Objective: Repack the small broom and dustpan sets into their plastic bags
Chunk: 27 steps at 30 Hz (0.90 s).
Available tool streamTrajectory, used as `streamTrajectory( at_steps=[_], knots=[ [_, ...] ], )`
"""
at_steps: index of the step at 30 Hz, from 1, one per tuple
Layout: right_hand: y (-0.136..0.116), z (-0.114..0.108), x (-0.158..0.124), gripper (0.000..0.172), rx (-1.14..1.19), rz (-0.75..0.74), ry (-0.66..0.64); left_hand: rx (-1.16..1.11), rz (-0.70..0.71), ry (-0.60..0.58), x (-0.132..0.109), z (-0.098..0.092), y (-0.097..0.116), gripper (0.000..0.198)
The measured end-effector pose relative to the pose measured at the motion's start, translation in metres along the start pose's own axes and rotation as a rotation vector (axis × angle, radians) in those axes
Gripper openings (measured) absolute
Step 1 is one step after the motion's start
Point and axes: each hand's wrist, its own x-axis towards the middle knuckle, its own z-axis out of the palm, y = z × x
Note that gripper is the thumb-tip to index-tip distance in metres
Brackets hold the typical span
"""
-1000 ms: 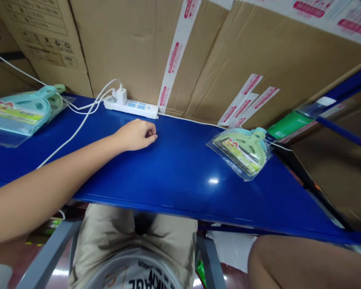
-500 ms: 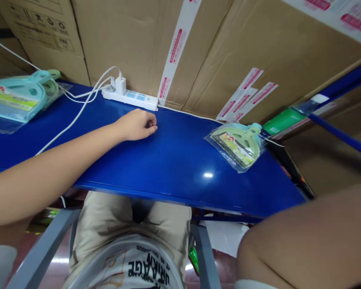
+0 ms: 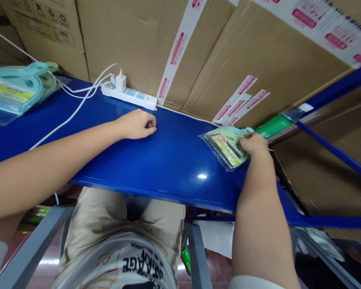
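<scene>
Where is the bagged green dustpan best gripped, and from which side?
Best at its narrow handle end, where the right hand rests, coming from above on the near side. The bagged green dustpan lies flat on the blue metal shelf, so fingers can likely close around that stiff neck, while the loose bag edge would probably slip.

hidden: green dustpan pack (image 3: 225, 148) under right hand (image 3: 254, 143) | cut off: teal dustpan pack (image 3: 13, 92)
</scene>
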Motion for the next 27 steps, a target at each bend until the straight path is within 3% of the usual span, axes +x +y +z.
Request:
streamTrajectory(
  at_steps=[3,9,14,16,19,22,24,25,27],
  knots=[
    [-0.037,-0.005,-0.016,0.018,0.038,0.104,-0.058,-0.015,0.006,0.009,0.0,0.001,-0.001,0.027],
    [-0.12,-0.001,-0.063,0.016,0.207,-0.036,-0.3,-0.032,0.01,0.037,-0.001,0.001,0.003,0.034],
    [-0.153,0.006,-0.093,0.01,0.412,-0.107,-0.48,-0.018,0.088,0.017,-0.002,0.005,0.008,0.049],
    [-0.155,0.007,-0.097,0.011,0.366,-0.196,-0.427,0.01,0.121,-0.023,-0.002,0.007,0.006,0.048],
    [-0.155,-0.001,-0.097,0.015,0.24,-0.335,-0.157,0.026,0.143,-0.034,0.0,0.01,0.002,0.043],
    [-0.151,-0.02,-0.113,0.019,0.361,-0.478,-0.012,0.006,0.164,-0.021,0.001,0.011,-0.002,0.038],
    [-0.146,-0.03,-0.146,0.021,0.586,-0.66,-0.141,-0.004,0.174,-0.022,0.001,0.011,-0.003,0.036],
    [-0.143,-0.028,-0.169,0.022,0.719,-0.775,-0.281,-0.01,0.176,-0.024,0.0,0.01,-0.003,0.036],
    [-0.139,-0.009,-0.223,0.02,0.879,-1.057,-0.832,-0.024,0.177,-0.026,0.0,0.011,-0.004,0.037]
  ],
)
